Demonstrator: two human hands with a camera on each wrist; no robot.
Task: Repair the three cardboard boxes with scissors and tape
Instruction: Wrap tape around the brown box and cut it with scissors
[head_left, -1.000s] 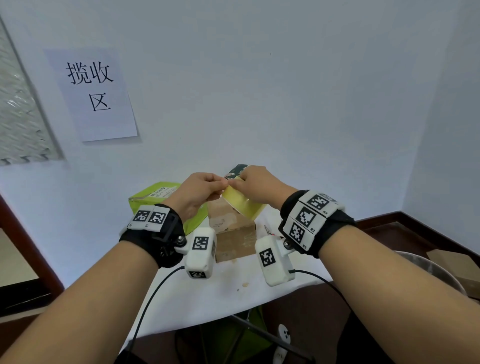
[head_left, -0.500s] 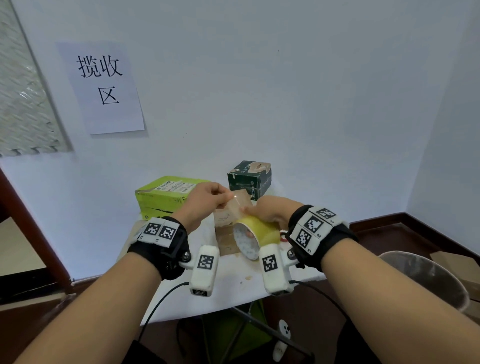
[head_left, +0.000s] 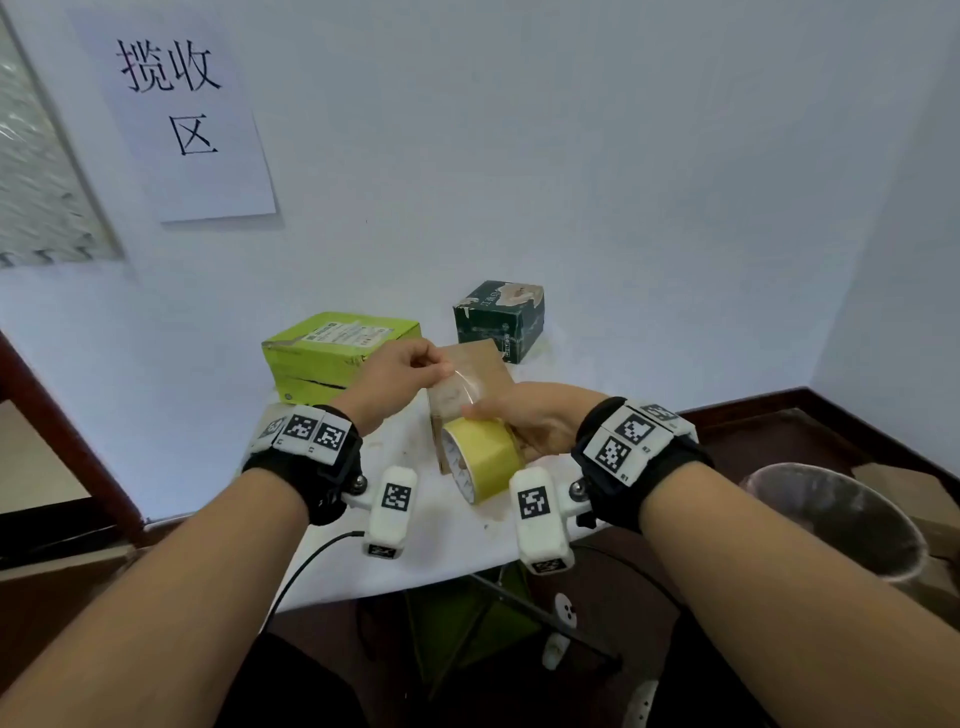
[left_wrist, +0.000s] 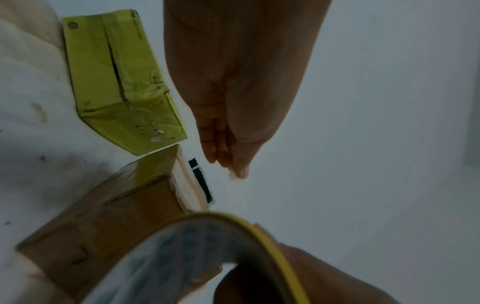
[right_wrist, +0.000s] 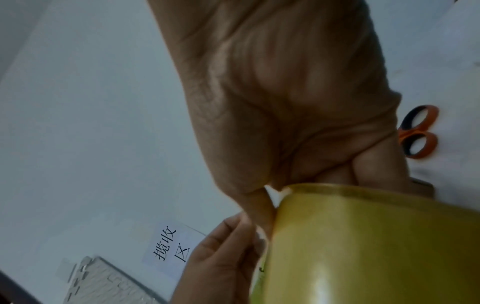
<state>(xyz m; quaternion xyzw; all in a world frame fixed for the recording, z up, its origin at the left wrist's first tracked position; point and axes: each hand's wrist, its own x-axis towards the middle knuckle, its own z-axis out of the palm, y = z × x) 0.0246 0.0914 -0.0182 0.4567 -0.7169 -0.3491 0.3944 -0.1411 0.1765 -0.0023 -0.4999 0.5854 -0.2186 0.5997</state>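
Right hand (head_left: 524, 415) gripping tape roll (head_left: 480, 457), left hand (head_left: 395, 369) pinching its strip (brown box (head_left: 467, 384) behind).

parcel room: wall sign (head_left: 179, 111), boxes

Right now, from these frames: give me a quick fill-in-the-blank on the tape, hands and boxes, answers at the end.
1. The right hand holds the yellow ____ roll.
2. The left hand pinches the tape's free ____, pulled away from the roll.
3. Directly behind the roll sits the ____-coloured cardboard box, between the green box and the dark box.
4. The scissors on the table have ____ handles.

Answers: tape; end; brown; orange
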